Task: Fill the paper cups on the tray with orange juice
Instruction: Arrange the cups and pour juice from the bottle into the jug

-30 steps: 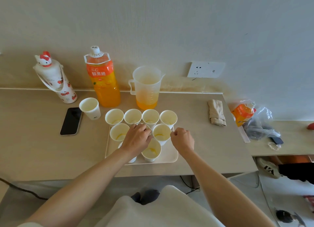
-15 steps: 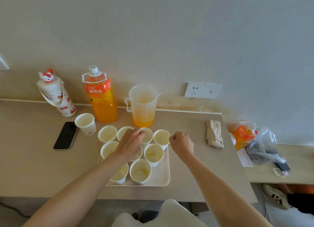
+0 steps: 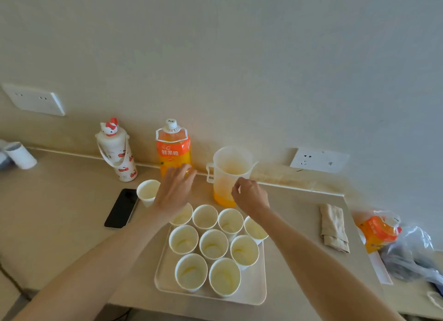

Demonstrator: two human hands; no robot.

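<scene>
**As both hands reach beyond the tray, the cups wait almost dry**

Because your hands are nearest, begin there. Your left hand [image 3: 176, 191] is spread, fingers straight, its fingertips over the foot of the orange juice bottle [image 3: 173, 152]; whether they touch it cannot be told. Your right hand [image 3: 250, 197] is curled in, thumb and forefinger close together. It holds nothing that shows, just in front of the clear measuring jug [image 3: 230, 174], which has a shallow band of juice at its bottom. The jug's handle [image 3: 209, 173] faces the gap between your hands.

Under both wrists lies the tray [image 3: 257, 287], carrying nine paper cups [image 3: 213, 244] packed rim to rim. Most show only a faint yellow trace inside, so filling seems hardly begun. A spare cup [image 3: 148, 192] stands off the tray, just left of your left hand, with a dark phone [image 3: 122, 208] beside it. Well to the right of your right hand lies a folded cloth [image 3: 333, 227].

The bottle looks mostly full, so expect it to be heavy and its plastic smooth. Take it round the body with the whole hand; its cap is on. The jug should be light, so lift it by the handle. The cups are thin and light, likely to tip at a nudge.
</scene>
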